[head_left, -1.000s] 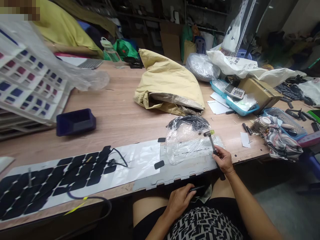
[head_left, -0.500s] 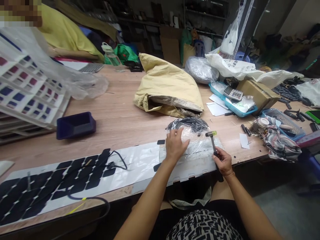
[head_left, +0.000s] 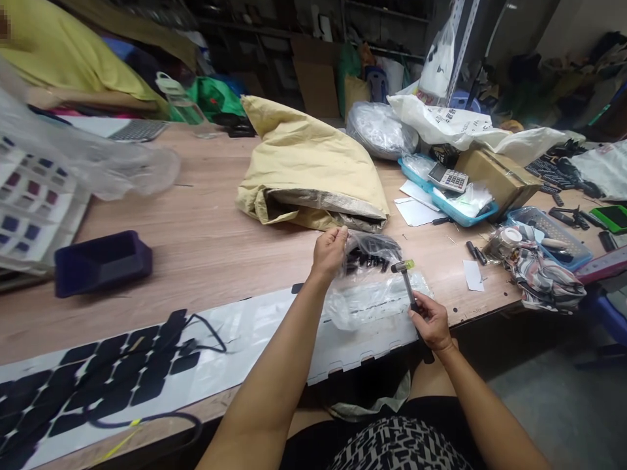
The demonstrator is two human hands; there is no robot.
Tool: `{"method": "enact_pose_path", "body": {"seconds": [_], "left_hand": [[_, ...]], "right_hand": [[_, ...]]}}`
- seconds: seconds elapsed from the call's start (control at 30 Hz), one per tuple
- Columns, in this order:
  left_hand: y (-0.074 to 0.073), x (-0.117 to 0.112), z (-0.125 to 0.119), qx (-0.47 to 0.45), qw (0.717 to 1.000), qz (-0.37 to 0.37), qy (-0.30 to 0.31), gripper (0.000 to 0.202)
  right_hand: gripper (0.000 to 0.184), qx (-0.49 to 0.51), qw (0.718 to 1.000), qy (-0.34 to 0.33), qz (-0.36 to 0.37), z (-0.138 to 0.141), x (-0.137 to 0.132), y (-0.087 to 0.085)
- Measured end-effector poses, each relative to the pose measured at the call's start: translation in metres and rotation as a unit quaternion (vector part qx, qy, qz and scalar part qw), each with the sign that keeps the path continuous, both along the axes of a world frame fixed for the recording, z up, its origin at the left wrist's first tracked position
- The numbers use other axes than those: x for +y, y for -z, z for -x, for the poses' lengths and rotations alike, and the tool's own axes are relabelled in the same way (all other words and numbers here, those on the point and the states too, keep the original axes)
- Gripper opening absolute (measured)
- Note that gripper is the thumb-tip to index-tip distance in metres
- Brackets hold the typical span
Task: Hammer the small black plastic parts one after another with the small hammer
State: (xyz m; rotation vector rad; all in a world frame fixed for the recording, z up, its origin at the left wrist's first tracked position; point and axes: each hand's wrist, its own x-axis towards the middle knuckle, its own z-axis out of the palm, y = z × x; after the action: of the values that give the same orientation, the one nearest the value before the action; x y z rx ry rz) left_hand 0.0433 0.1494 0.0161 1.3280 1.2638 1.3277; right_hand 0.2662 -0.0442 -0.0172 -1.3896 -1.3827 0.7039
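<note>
My left hand (head_left: 329, 251) is closed in a pinch on the upper edge of a clear plastic bag (head_left: 372, 290) that holds black parts, lifting that edge off the wooden table (head_left: 210, 235). My right hand (head_left: 431, 321) is wrapped round the black handle of a small hammer (head_left: 406, 281) with a yellow and black head, held upright just right of the bag at the table's front edge. The bag lies on a long white sheet (head_left: 274, 326) carrying black pads and a black cable (head_left: 147, 365).
A yellow padded sack (head_left: 308, 170) lies behind the bag. A dark blue tray (head_left: 100, 261) sits left. Blue baskets (head_left: 450, 196), a calculator (head_left: 445, 177), a cardboard box (head_left: 499, 176), a patterned cloth (head_left: 548, 277) and black parts crowd the right. A person in yellow (head_left: 63, 52) is at the far left.
My left hand came up from my lap, reached over the bag and now pinches its far edge. The right hand kept the hammer, nearly still. The view shifted right.
</note>
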Motion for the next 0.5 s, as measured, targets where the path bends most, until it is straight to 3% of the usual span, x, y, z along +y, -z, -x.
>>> {"method": "enact_pose_path", "body": {"seconds": [0.13,0.23,0.3,0.4,0.5], "left_hand": [[-0.002,-0.003,0.008,0.073,0.996,-0.042,0.035,0.032],[-0.001,-0.003,0.021,0.213,0.976,-0.039,-0.011,0.02],[-0.003,-0.013,0.026,0.303,0.951,-0.017,-0.054,0.025],[-0.007,-0.053,0.019,0.393,0.911,-0.034,-0.123,0.041],[-0.002,-0.107,-0.002,0.431,0.893,-0.06,-0.112,0.028]], "right_hand": [[0.042,0.002,1.0,0.004,0.003,0.0,0.0,0.001],[0.041,0.001,1.0,0.009,0.0,0.0,0.0,0.001],[0.041,0.0,1.0,0.009,0.001,0.001,0.001,0.001],[0.041,-0.002,1.0,0.006,0.006,0.002,0.002,0.001],[0.041,-0.007,1.0,0.002,0.008,0.002,0.003,0.0]]}}
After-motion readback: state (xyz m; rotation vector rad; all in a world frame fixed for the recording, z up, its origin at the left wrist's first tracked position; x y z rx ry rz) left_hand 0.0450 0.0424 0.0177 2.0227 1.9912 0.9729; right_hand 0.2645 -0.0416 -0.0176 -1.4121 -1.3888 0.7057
